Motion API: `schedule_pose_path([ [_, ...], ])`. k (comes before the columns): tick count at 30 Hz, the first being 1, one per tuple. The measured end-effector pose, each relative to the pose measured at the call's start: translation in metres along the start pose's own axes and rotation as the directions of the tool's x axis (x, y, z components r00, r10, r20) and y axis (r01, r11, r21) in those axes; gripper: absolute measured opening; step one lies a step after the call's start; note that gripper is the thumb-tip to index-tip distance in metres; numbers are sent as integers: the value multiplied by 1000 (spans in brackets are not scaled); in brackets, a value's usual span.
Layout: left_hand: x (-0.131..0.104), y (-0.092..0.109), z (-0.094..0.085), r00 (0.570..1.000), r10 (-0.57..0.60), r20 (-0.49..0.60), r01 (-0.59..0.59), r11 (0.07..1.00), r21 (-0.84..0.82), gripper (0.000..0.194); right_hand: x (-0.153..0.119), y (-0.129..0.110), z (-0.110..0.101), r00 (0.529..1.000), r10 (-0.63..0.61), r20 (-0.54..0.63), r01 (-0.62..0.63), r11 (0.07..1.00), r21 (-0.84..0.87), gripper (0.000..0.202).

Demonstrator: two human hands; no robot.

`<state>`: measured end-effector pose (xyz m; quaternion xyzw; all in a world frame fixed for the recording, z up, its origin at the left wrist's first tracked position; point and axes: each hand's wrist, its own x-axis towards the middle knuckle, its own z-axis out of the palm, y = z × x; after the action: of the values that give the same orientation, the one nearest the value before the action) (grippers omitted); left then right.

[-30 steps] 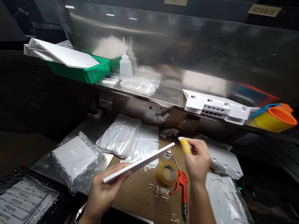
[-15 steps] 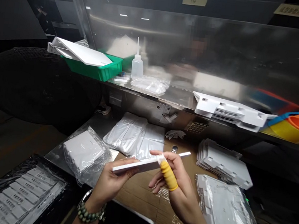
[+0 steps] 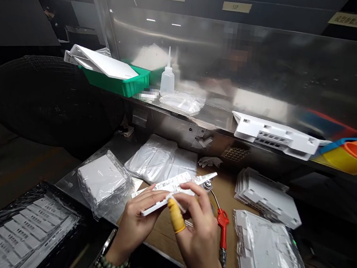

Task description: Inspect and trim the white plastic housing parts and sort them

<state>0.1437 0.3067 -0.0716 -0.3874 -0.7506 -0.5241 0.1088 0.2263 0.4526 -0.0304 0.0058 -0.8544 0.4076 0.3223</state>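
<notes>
A white plastic part (image 3: 172,184) with a slotted, detailed side is held above the cardboard on the bench. My left hand (image 3: 142,211) grips its near left end, fingers wrapped over the edge. On its right side my right hand (image 3: 196,222) has its fingers bent against the part's near edge; a yellow finger cover (image 3: 175,216) is on one finger. What the right fingertips pinch is too small to make out. Right of my right hand lies a red-handled tool (image 3: 222,225) with a curved metal stem.
Bagged white parts sit at left (image 3: 101,179) and right (image 3: 268,252); a stack of white parts (image 3: 268,196) stands behind the right bag. Plastic bags (image 3: 153,157) lie at the back. The shelf holds a green bin (image 3: 119,84) and a bottle (image 3: 167,81).
The white part has turned from its thin edge to show its detailed side. My right hand has moved left and nearer to my left hand. The red-handled tool has come into view.
</notes>
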Motion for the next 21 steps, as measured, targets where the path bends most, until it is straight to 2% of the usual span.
schedule_pose_path([
  [2, -2, 1, 2, 1000, 1, -9, -1, 1000, 2, 39, -2, -4, 2, 998, -61, 1, 61, 998, 9, 17],
  [4, -3, 1, 4, 999, -8, -46, 7, 1000, -11, 38, 1, 5, 0, 998, -64, -24, 64, 998, -16, 16],
  [6, -5, 0, 5, 997, -19, -78, 17, 999, -30, 37, 7, 24, -8, 996, -9, -92, 2, 997, -80, 14],
  [8, -7, -1, 6, 996, -31, -83, 27, 998, -48, 35, 15, 46, -20, 975, 57, -215, -87, 987, -133, 10],
  [11, -7, 1, 6, 997, -46, -67, 41, 996, -76, 35, 23, 61, -37, 915, 175, -363, -190, 982, -7, 11],
  [13, -6, 2, 5, 996, -66, -56, 61, 994, -95, 36, 21, 55, -42, 908, 298, -296, -246, 948, 200, 15],
  [15, -4, 2, 3, 997, -80, -14, 78, 991, -106, 36, 16, 43, -40, 922, 383, -51, -337, 862, 378, 21],
  [17, -3, -2, 1, 995, -67, 78, 75, 990, -116, 34, 11, 33, -33, 901, 388, 196, -435, 790, 432, 24],
  [18, -2, -6, 1, 991, -50, 123, 65, 991, -116, 32, 8, 31, -29, 891, 375, 258, -453, 781, 431, 23],
  [19, -1, -10, 1, 992, -41, 123, 55, 992, -114, 30, 6, 31, -26, 893, 364, 264, -447, 785, 429, 22],
  [20, -1, -14, 2, 995, -65, 71, 73, 990, -118, 29, 4, 33, -22, 905, 363, 220, -424, 795, 434, 22],
  [21, 0, -18, 4, 991, -129, -26, 124, 981, -147, 33, 2, 36, -19, 916, 374, 145, -398, 802, 446, 22],
])
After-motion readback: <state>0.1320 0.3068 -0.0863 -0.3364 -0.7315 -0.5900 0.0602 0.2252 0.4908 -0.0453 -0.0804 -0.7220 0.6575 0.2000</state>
